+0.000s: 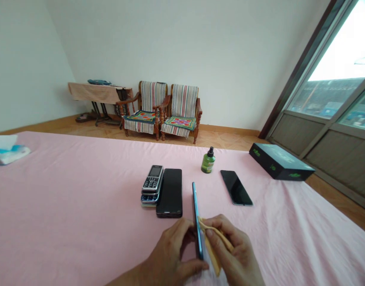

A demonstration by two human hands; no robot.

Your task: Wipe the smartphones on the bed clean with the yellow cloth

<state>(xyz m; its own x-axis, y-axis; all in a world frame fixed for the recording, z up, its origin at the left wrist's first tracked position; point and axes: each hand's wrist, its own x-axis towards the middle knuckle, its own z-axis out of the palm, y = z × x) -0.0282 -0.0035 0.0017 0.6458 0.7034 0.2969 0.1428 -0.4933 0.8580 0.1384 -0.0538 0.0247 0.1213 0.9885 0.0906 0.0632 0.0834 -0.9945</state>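
Observation:
Gripped in my left hand [173, 252] is a blue-edged smartphone [196, 206], stood on its side so that mostly its thin edge faces me. My right hand [234, 246] pinches a folded yellow cloth [213, 254] and presses it against the phone's right face. Beyond my left hand lies a black smartphone [172, 190] that seems to rest on another one. Touching its left side is a small stack of keypad phones [152, 180], the top one silver and black. A further dark smartphone [236, 187] lies flat beyond my right hand.
A green bottle with a black cap [208, 161] stands on the pink cloth [89, 206]. At the right edge sits a black box [279, 163], at the far left a tissue pack [9, 153]. Two wooden chairs [179, 109] and a covered sewing table [95, 93] stand by the wall.

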